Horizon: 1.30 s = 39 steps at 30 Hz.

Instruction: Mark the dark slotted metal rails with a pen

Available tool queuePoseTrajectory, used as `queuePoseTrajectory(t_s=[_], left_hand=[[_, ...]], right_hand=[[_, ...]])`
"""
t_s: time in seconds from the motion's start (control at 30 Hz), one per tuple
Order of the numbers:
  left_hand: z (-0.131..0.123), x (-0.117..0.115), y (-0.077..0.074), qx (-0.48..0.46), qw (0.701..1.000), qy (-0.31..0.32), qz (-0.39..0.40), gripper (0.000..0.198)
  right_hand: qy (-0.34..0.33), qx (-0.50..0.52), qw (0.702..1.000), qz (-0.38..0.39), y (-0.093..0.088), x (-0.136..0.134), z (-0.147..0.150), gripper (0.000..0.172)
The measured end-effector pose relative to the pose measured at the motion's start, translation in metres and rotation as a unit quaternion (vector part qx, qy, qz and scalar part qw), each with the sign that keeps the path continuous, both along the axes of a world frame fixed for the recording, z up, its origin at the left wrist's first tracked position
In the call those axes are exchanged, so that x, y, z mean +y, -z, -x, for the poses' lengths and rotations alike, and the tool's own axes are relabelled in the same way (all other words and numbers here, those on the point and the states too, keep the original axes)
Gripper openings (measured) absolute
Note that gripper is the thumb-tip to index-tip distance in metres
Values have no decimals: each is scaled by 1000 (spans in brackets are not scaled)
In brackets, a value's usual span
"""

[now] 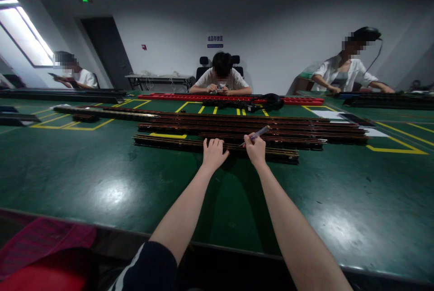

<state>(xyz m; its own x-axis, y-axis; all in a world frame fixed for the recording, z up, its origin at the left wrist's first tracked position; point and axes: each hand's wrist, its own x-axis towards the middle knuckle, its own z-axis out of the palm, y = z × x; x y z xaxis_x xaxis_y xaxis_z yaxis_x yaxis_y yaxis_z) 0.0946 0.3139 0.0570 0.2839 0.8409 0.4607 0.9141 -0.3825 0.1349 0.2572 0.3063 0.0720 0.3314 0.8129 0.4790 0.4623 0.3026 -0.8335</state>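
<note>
A long dark strip with gold-coloured edges [169, 143] lies crosswise on the green table in front of me. My left hand [214, 154] grips it near its middle, fingers over the top and thumb toward the right. Just to the right, my right hand [255, 150] is closed round a slim pen [260, 132]. The pen leans, its thin tip down at the strip and its back end up to the right. Behind this strip lies a bundle of several similar long strips [237, 122], side by side.
Beyond the bundle, a red rail [301, 100] and a coiled black cable [269, 101] lie across the green table [84, 164]. White papers [375, 132] are at the right. Three people work around the table: one opposite [222, 78], one left [84, 78], one right [352, 73].
</note>
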Motion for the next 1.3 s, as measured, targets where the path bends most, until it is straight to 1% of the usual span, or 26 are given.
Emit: queuePoseTrajectory(t_s=[0.1,0.37,0.77,1.1,1.3], left_hand=[[0,0,1,4,1000,0,-5,35],[0,1,2,7,1000,-1,-12,33],[-1,-1,-1,14,1000,-1,-1,34],[-1,3,4,18,1000,4,-12,33],[-2,1,3,26,1000,-1,-13,34]], right_hand=[[3,-8,1000,-1,0,0,0,33],[12,-29,999,-17,-2,-1,1,41],[5,-32,999,-6,-1,-2,1,39],[-1,-16,1000,-8,-2,-2,1,40],[-3,-7,1000,-9,-1,-1,0,38]])
